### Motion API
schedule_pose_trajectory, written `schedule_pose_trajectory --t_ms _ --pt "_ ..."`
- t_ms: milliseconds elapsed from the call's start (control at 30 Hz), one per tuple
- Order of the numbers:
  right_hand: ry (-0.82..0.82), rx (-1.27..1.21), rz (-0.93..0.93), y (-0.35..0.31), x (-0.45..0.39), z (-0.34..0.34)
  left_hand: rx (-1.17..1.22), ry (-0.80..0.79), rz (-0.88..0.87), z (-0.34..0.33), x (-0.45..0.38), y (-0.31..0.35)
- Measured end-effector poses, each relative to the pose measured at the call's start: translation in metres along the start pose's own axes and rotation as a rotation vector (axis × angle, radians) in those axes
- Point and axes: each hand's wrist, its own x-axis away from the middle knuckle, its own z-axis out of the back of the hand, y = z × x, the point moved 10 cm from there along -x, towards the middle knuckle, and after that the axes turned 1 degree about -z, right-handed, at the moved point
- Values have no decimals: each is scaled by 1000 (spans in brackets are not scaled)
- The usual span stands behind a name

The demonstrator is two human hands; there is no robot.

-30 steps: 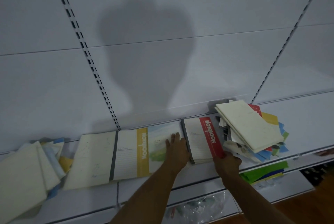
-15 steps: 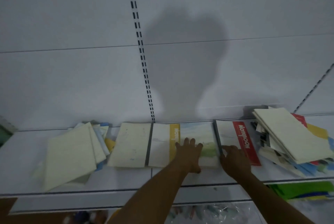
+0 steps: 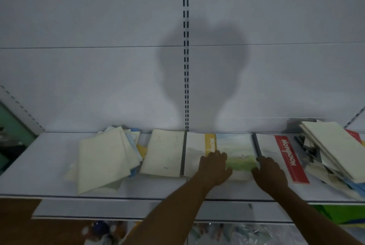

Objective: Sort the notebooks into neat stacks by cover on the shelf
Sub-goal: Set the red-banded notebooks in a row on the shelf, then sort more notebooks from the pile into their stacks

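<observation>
Three notebook stacks lie side by side on the white shelf (image 3: 49, 167): a cream-covered stack (image 3: 165, 153), a yellow-band stack with a landscape cover (image 3: 236, 146), and a red-band stack (image 3: 286, 157). My left hand (image 3: 214, 166) rests flat on the yellow-band stack, fingers spread. My right hand (image 3: 269, 172) lies on the near left part of the red-band stack, fingers by its dark spine. A loose cream pile (image 3: 106, 157) sits at the left and a messy mixed pile (image 3: 333, 152) at the right.
The white slotted back panel (image 3: 185, 57) rises behind the shelf. A lower shelf (image 3: 118, 210) juts out below, with green items (image 3: 343, 214) at the right and plastic-wrapped goods underneath. A green surface shows at the far left edge.
The view has swung left, so the stacks sit further right in frame. My right hand has slid from the red-band stack's front edge onto its cover by the spine. My left hand stays on the yellow-band stack.
</observation>
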Motion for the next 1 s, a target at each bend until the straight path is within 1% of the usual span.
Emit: schedule_pose_trajectory --t_ms 133,233,300,467,567,667,767,900,1000 --pt "7 -21 168 -65 -3 7 78 108 155 53 26 -45" --pt "-40 -68 294 -134 -11 12 108 225 305 99 64 -90" --pt "-70 -91 425 -189 -5 17 98 266 409 124 100 -118" --pt "-85 -54 789 -330 55 23 -183 256 622 169 203 -168" --pt "-89 36 969 -394 106 16 -267 218 749 175 268 -190" --pt "-120 78 1080 -441 152 7 -285 207 854 176 326 -206" --pt "-172 69 1138 -476 193 -2 -266 229 946 177 377 -219" --pt "-151 96 1238 -524 249 -6 -200 267 1049 175 440 -244" --pt "-162 114 1286 -559 287 -16 -152 265 1110 174 484 -270"
